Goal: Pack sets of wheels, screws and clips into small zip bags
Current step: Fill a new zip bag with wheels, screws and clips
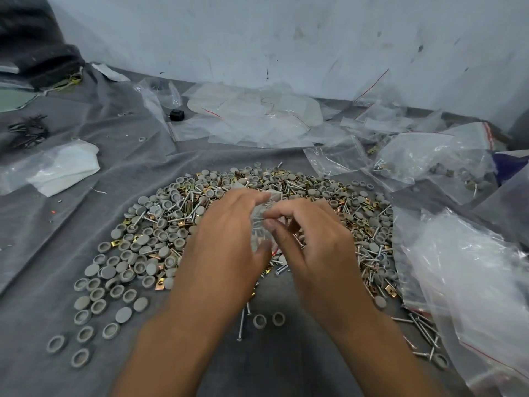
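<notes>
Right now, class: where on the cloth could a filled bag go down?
Bare cloth lies left of the pile, below the white sheet. The far edge and right side are crowded with bags.

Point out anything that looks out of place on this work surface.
Two grey wheels and one screw lie apart from the main pile, near the forearms. A small black object sits alone among the empty bags; what it is cannot be told.
</notes>
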{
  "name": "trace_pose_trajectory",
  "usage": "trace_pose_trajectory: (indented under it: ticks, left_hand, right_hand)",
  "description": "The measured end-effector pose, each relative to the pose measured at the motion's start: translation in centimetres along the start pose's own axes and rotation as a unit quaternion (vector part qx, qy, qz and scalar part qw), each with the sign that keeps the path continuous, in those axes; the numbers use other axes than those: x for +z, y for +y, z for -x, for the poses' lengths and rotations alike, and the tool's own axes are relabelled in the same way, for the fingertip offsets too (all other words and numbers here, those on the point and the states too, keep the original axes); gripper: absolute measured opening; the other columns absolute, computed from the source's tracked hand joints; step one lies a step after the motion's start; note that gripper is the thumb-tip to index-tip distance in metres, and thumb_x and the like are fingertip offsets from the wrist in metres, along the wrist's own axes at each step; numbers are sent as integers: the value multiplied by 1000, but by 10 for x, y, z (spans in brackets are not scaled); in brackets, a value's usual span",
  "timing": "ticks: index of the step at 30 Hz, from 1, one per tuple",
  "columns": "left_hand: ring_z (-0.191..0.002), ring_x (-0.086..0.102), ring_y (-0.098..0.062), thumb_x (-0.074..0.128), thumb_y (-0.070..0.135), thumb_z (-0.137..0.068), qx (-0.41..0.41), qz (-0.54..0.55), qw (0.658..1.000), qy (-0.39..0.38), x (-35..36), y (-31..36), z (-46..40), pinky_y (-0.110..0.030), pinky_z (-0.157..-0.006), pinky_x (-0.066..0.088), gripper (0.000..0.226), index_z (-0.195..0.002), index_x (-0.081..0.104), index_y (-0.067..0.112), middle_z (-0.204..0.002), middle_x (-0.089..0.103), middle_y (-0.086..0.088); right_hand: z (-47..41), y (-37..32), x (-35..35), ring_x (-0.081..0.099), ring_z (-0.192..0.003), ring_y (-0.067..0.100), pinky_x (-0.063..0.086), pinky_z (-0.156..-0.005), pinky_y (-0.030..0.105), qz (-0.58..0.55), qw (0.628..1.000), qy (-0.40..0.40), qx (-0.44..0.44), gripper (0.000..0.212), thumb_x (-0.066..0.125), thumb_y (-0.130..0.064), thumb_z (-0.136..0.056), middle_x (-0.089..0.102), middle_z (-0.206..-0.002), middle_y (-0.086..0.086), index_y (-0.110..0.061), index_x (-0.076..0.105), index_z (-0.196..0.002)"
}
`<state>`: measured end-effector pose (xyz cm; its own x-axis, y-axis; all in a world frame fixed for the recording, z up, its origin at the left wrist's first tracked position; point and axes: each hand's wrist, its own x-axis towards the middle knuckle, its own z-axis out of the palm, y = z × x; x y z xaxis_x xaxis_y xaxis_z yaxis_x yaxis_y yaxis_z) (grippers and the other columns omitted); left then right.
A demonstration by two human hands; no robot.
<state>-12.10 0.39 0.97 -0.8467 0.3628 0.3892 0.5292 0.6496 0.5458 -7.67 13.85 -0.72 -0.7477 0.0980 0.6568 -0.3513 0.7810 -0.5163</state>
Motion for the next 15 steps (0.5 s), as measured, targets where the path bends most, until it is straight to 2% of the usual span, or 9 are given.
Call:
trace_pose_trajectory:
  ticks: [2, 4, 6, 9, 12, 14, 15]
  left_hand:
    - [-113, 56, -9, 80, 20, -78, -6, 4, 1000, 2, 0, -1, 0, -31, -97, 47, 55, -129, 59, 29, -125, 58, 15]
    - [-108, 57, -9, 80, 19, -77, -7, 7, 1000, -1, 0, -3, 0, -30, -95, 47, 55, -128, 60, 29, -122, 58, 15]
    - [-103, 56, -8, 81, 19, -76, -7, 5, 1000, -5, -1, -3, 0, -28, -93, 46, 57, -128, 60, 29, -121, 57, 16]
    - [-103, 55, -6, 82, 22, -76, -6, -4, 1000, -6, -2, -3, 0, -22, -93, 41, 60, -130, 58, 30, -122, 56, 17]
    - [-101, 52, -1, 82, 25, -75, -17, -4, 1000, 7, -8, -4, 0, -16, -90, 42, 62, -131, 57, 31, -118, 54, 20]
    - [-97, 49, 1, 82, 25, -74, -35, 7, 999, 22, -13, -6, 0, -6, -83, 40, 63, -131, 57, 31, -112, 50, 23]
    - [-95, 49, 1, 82, 24, -74, -46, 14, 998, 32, -16, -7, 0, -1, -82, 37, 63, -131, 57, 30, -110, 50, 22]
  right_hand:
    - [0, 3, 2, 58, -97, 18, 47, -85, 33, 17, 999, -28, 0, 10, 64, -23, -101, 70, -105, -10, -16, 71, -106]
    - [1, 6, 4, 58, -96, 20, 47, -83, 36, 17, 999, -43, -3, 9, 63, -21, -102, 70, -106, -10, -17, 70, -106]
    - [1, 6, 5, 59, -97, 17, 47, -84, 29, 12, 999, -41, -2, 10, 62, -18, -103, 69, -106, -11, -17, 70, -108]
    - [-1, 4, 3, 57, -94, 4, 40, -82, 10, -10, 1000, -9, 17, 8, 65, -16, -99, 67, -102, -14, -19, 69, -106]
    - [-2, 5, -2, 57, -88, 1, 36, -76, 7, -21, 998, 18, 49, 5, 66, -22, -98, 62, -96, -18, -25, 65, -103]
    - [0, 11, -2, 59, -86, 0, 39, -72, 8, -14, 994, -28, 102, 11, 67, -24, -98, 62, -93, -20, -34, 61, -99]
    - [3, 14, -1, 58, -84, -4, 41, -69, 9, -3, 986, -86, 143, 16, 67, -24, -96, 61, -91, -22, -38, 60, -96]
